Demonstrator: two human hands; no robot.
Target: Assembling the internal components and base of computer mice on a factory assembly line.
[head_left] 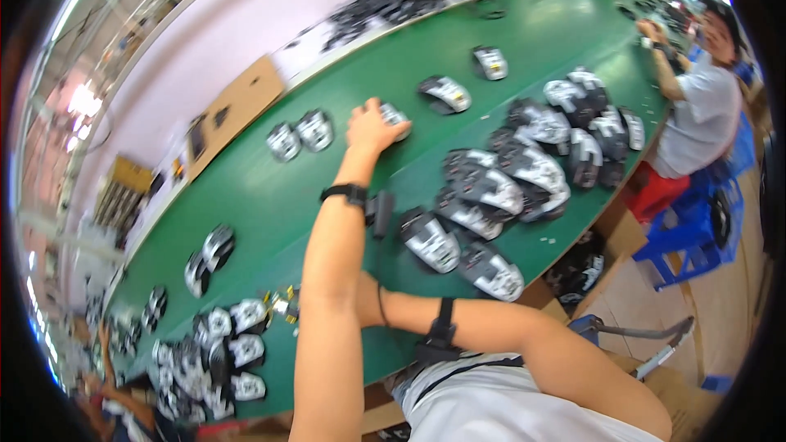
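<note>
My left hand [372,127] reaches far across the green table, its fingers and thumb round a black and silver-white computer mouse shell [395,118]. Behind my left forearm, my right hand [367,301] is mostly hidden; its fingers do not show. Small yellow and silver parts [282,304] lie just left of that forearm. Two similar shells [299,134] sit left of my left hand, and two more, a nearer one [444,95] and a farther one [490,63], stand to its right.
Large groups of shells lie on the green table [262,205], one right [491,188] and one lower left [213,352]. A brown board [237,115] and a black heap [393,4] line the wall side. Another person [696,106] sits at right near blue stools [696,229].
</note>
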